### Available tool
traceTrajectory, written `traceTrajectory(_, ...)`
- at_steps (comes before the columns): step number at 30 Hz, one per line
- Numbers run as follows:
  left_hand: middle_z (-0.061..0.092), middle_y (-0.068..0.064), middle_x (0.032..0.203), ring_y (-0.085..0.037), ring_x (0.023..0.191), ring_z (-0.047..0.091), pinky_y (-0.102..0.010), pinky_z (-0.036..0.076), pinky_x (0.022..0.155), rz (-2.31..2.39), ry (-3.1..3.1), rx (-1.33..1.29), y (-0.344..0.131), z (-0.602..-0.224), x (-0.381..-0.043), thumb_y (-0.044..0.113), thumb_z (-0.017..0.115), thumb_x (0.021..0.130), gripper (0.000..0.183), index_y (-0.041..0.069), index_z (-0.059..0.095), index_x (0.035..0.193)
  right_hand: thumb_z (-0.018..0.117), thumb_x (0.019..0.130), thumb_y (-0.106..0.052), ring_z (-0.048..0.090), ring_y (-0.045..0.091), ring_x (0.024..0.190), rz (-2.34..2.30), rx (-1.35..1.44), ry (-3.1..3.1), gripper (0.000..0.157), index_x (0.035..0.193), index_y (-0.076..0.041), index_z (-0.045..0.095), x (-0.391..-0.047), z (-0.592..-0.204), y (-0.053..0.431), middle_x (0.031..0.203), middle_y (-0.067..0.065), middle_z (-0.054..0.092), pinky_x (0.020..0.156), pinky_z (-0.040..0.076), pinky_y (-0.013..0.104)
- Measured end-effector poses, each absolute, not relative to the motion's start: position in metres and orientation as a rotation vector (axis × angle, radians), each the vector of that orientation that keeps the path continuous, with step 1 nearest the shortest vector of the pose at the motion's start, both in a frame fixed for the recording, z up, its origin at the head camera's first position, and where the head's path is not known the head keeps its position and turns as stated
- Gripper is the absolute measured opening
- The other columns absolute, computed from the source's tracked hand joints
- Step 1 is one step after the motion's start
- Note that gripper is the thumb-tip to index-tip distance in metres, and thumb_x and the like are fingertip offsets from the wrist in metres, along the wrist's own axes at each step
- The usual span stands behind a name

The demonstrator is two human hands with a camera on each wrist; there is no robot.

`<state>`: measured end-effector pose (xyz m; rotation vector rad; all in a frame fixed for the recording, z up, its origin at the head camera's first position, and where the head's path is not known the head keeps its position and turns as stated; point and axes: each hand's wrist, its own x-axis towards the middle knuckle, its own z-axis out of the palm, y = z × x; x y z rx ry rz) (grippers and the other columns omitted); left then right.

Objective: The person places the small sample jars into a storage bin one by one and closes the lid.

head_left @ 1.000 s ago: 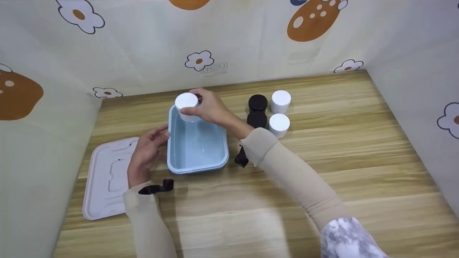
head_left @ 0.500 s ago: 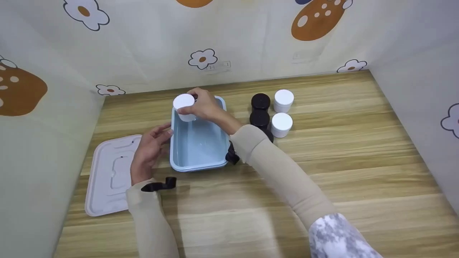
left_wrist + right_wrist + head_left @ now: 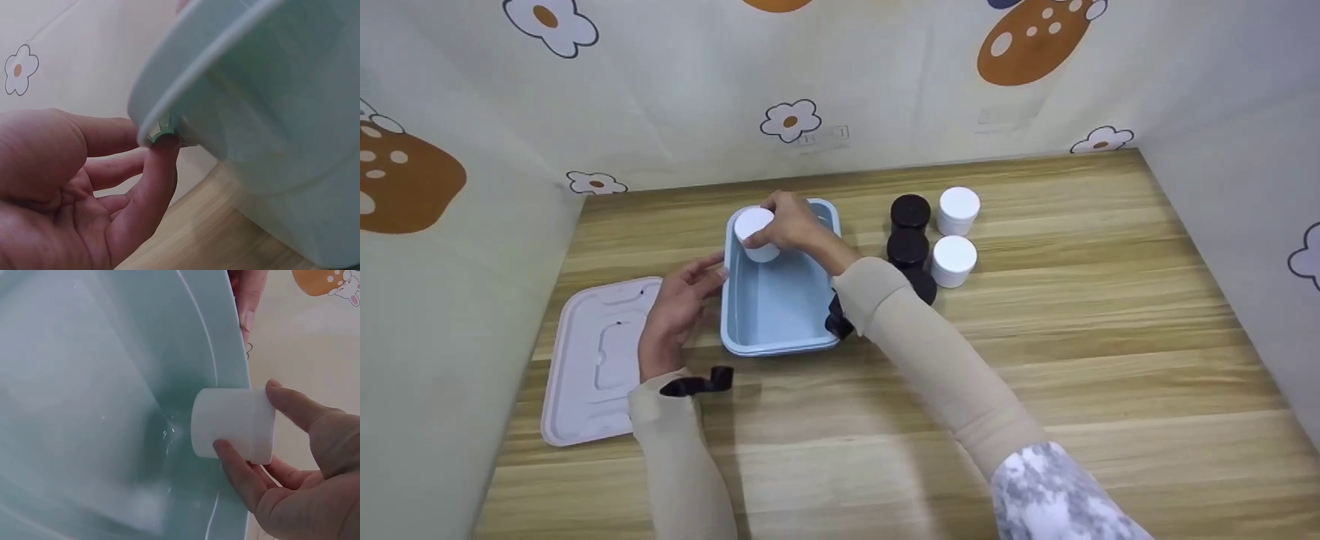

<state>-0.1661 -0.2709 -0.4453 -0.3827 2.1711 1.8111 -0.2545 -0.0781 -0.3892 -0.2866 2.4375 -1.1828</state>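
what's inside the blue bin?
Inside the blue bin: a white jar, partly below its rim, far-left corner, held by the right hand. Visible floor is bare. In the head view, jar, hand and wrist cover the rest.

The right hand is lowering the white jar into the far left corner of the blue box, whose rim, covered there 1 second ago, is now showing around it. The right sleeve is shifting leftward; its black wrist camera is now overlapping the box's edge, and a 3rd black jar is emerging.
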Motion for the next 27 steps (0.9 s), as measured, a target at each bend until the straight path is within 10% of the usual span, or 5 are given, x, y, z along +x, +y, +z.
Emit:
traceTrajectory(10,0.062,-0.017,0.133,-0.015,0.104,0.068,-0.027,0.059,0.084,1.867,2.219,-0.329,-0.2686,-0.4478,-0.1661,0.025,0.057,0.103,0.051,0.007,0.045,0.149,0.084,0.082,-0.019,0.059,0.023,0.109,-1.13,-0.34,2.431,0.054,0.127,-0.002,0.06,-0.2578,-0.3934,-0.0818,0.125,0.011,0.062,0.098,0.052,0.034)
traceTrajectory(27,0.057,-0.018,0.142,-0.021,0.117,0.063,-0.037,0.058,0.092,1.884,2.154,-0.349,-0.2668,-0.4489,-0.1662,0.027,0.058,0.102,0.051,0.01,0.046,0.149,0.081,0.085,-0.016,0.059,0.023,0.099,-1.002,-0.269,2.436,0.05,0.125,0.003,0.06,-0.2541,-0.3982,-0.0816,0.119,0.013,0.063,0.097,0.054,0.037)
